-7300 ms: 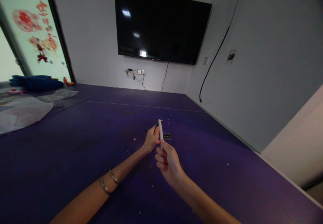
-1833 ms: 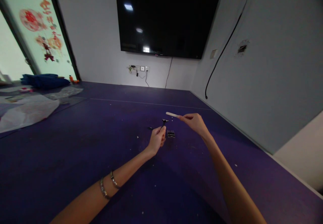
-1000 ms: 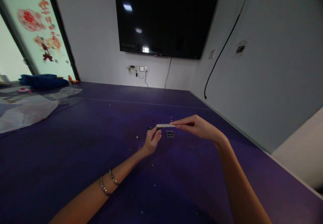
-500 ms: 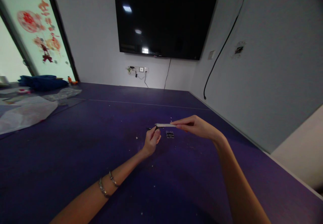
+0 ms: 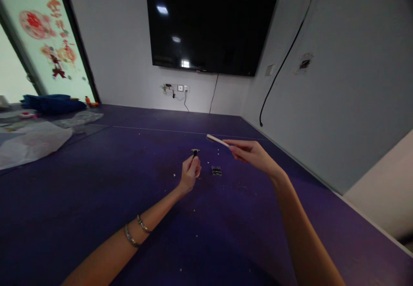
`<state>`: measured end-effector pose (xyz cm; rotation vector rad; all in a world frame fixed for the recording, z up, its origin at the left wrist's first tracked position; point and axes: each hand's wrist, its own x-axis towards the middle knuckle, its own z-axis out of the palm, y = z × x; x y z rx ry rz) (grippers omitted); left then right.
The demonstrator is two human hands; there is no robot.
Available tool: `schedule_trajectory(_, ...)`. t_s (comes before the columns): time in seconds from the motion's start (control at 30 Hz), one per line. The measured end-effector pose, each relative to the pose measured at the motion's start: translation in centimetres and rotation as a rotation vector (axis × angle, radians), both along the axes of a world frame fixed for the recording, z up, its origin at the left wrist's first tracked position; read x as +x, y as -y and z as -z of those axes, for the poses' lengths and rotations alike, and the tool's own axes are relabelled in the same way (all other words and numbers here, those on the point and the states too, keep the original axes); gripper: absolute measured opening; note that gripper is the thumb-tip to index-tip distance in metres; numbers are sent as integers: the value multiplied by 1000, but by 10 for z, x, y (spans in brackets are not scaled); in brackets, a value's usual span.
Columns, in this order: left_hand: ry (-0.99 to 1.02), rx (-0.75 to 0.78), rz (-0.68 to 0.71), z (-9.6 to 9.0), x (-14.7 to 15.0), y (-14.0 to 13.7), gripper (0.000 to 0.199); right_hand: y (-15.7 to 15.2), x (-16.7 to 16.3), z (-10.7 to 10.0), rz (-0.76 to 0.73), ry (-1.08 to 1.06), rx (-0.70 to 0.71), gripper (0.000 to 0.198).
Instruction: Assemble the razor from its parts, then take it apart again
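Observation:
My left hand [image 5: 191,172] is closed around the black handle of a small razor [image 5: 195,152], its T-shaped head pointing up and away. To the right, my right hand [image 5: 251,153] pinches a slim white brush [image 5: 217,140] by one end. The brush looks like a toothbrush, with a darker strip under its far end, and it tilts up to the left, apart from the razor. Between and below the hands, a small dark case-like piece [image 5: 216,170] with clear edges lies on the purple surface [image 5: 206,243]; its kind is too small to make out.
Small white crumbs are scattered over the surface. At the far left lie a white plastic sheet [image 5: 35,144], a clear bag [image 5: 82,118] and a folded blue cloth [image 5: 53,104]. A black cable [image 5: 284,69] hangs down the right wall, and a television [image 5: 211,26] is mounted ahead.
The brush has come off the razor head, rising and tilting with my right hand. My left hand has turned the razor so its head points up, and shifted slightly left.

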<state>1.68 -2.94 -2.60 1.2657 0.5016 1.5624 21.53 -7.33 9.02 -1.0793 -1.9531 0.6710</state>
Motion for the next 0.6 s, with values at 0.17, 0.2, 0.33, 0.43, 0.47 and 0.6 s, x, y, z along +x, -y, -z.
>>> schedule_trajectory(0.17, 11, -13, -21, -10, -4, -2, 44, -10, -6, 6, 161, -163, 70, 51)
schedule_trajectory(0.2, 12, -11, -22, -12, -5, -3, 45, -11, -8, 7, 190, -190, 92, 50)
schedule_trajectory(0.33, 13, -11, -20, -19, -7, -5, 45, -14, -18, 17, 299, -201, 147, 46)
schedule_trajectory(0.43, 4, -23, -14, -23, -8, -4, 44, -14, -28, 31, 419, -20, 197, 40)
schedule_trajectory(0.47, 1, -24, -15, -24, -8, -3, 44, -14, -31, 36, 457, 85, 215, 38)
schedule_trajectory(0.6, -5, -18, -26, -26, -7, -2, 44, -15, -47, 63, 529, 519, 132, 34)
